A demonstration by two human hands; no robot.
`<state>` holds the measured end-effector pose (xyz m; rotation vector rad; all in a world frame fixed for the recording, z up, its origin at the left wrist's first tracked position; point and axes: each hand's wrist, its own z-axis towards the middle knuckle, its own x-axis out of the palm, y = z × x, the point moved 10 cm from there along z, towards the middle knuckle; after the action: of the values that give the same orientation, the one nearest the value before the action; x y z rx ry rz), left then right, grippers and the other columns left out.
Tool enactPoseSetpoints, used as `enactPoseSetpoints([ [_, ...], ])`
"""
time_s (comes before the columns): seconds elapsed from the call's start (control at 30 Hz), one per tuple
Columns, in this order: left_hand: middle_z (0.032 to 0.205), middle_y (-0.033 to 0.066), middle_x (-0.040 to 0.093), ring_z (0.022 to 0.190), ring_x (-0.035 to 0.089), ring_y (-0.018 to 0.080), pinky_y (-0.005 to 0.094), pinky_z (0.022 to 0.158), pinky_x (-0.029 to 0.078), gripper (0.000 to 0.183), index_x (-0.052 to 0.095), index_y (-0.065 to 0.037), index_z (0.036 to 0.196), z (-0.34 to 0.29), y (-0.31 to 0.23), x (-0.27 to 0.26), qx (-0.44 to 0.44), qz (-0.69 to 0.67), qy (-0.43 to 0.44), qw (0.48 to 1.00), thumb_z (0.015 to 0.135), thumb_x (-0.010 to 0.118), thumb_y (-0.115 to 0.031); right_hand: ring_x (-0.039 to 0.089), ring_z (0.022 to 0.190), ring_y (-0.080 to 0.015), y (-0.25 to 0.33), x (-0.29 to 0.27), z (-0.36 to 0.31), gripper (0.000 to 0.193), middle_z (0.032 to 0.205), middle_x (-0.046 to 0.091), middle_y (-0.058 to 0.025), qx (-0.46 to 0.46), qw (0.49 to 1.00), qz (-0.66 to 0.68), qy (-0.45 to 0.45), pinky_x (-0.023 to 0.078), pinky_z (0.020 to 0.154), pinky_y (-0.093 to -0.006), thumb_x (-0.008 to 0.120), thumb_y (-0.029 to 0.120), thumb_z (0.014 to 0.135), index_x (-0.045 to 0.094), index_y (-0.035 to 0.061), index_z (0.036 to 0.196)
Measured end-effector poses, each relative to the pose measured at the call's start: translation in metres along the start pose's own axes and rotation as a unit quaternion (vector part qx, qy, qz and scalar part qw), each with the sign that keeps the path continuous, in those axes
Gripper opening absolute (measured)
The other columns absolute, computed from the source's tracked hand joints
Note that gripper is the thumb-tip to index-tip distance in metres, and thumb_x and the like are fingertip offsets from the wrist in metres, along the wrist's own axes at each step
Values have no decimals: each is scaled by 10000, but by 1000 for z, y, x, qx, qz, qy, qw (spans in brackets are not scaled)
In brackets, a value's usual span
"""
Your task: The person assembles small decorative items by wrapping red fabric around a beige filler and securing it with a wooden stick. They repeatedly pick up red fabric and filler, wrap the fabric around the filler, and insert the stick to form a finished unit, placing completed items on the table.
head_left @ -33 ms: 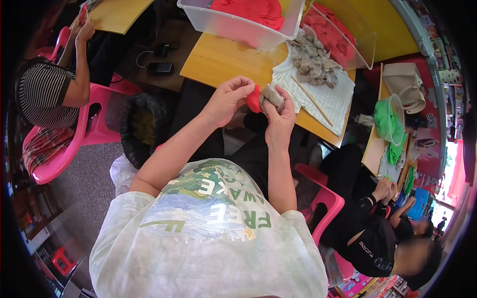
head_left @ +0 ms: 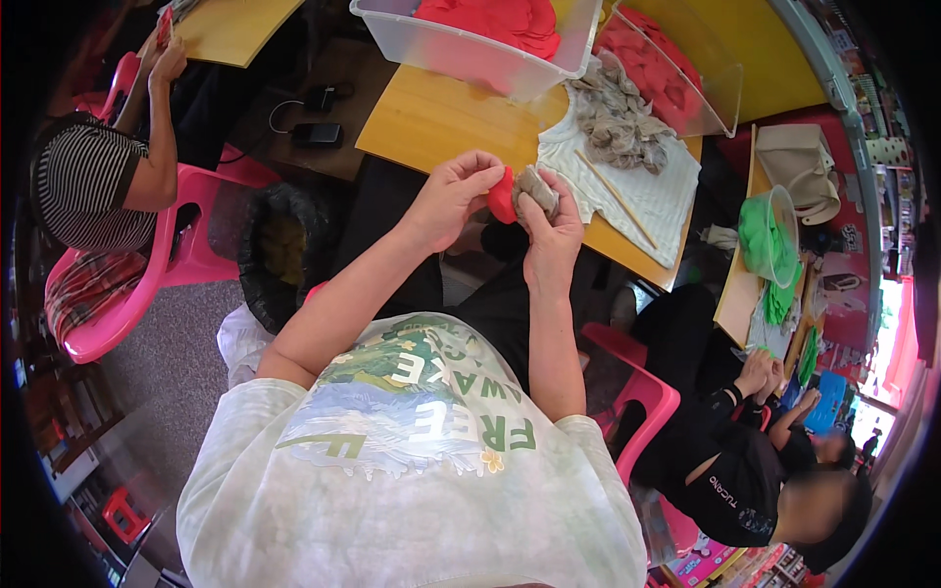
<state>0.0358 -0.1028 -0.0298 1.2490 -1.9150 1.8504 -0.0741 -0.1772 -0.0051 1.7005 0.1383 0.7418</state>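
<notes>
In front of me, just off the table's near edge, both hands are raised close together. My left hand (head_left: 456, 201) is closed, pinching a small rounded red piece (head_left: 501, 196) between thumb and fingertips. Against its right side sits a crumpled grey-brown cloth bundle (head_left: 537, 194), which my right hand (head_left: 554, 230) grips with thumb in front and fingers behind. Whether the two pieces are joined cannot be seen. On the table beyond, a heap of sheer grey-brown cloth (head_left: 622, 122) lies on a white knitted garment (head_left: 667, 186). A thin wooden stick (head_left: 618, 201) rests across that garment.
At the back of the yellow table (head_left: 431, 108) stand a clear bin (head_left: 470, 59) and another clear container (head_left: 720, 103), both holding red pieces. A black-lined bin (head_left: 260, 294) is left of my legs. Co-workers sit on pink chairs at both sides. A tub of green pieces (head_left: 769, 235) stands right.
My right fingers and the grey-brown bundle have shifted very slightly. Everything else stays where it was.
</notes>
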Motion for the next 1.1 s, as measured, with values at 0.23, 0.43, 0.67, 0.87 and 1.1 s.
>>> enactPoseSetpoints([
  [0.23, 1014, 8, 587, 952, 582, 112, 332, 826, 505, 94, 584, -103, 969, -2, 0, 3, -20, -66, -1, 998, 936, 570, -189, 623, 779, -98, 1, 1, 2, 215, 882, 661, -48, 21, 996, -26, 81, 501, 723, -221, 663, 36, 842, 629, -18, 1047],
  [0.43, 1061, 0, 558, 1026, 571, 146, 351, 874, 494, 124, 597, -97, 991, -2, -5, 4, -6, -43, 21, 999, 929, 582, -203, 593, 756, -84, 23, 12, 4, 160, 918, 657, -47, -22, 958, -241, 154, 483, 691, -216, 637, 70, 863, 661, -8, 1001],
  [0.67, 1100, 4, 540, 1032, 564, 142, 356, 895, 481, 125, 605, -94, 974, 0, -14, 7, 3, -25, 47, 999, 924, 591, -208, 606, 791, -84, 34, 20, -1, 173, 996, 674, -84, -28, 935, -329, 132, 491, 718, -234, 640, 69, 849, 650, -14, 1000],
  [0.87, 1003, 11, 597, 976, 582, 122, 328, 873, 472, 152, 598, -101, 1013, 1, -12, 7, -17, -22, 47, 999, 927, 587, -226, 635, 836, -120, 48, 34, -10, 170, 1023, 672, -104, -111, 929, -331, 125, 509, 717, -252, 644, 36, 836, 661, 2, 1002],
  [1.1, 1043, 22, 585, 997, 584, 138, 334, 873, 476, 165, 605, -85, 1025, -3, -7, 5, -27, -25, 31, 999, 912, 609, -204, 649, 870, -207, 57, 43, -14, 157, 986, 653, -133, -143, 881, -414, 178, 513, 741, -291, 640, 24, 820, 669, -6, 971],
])
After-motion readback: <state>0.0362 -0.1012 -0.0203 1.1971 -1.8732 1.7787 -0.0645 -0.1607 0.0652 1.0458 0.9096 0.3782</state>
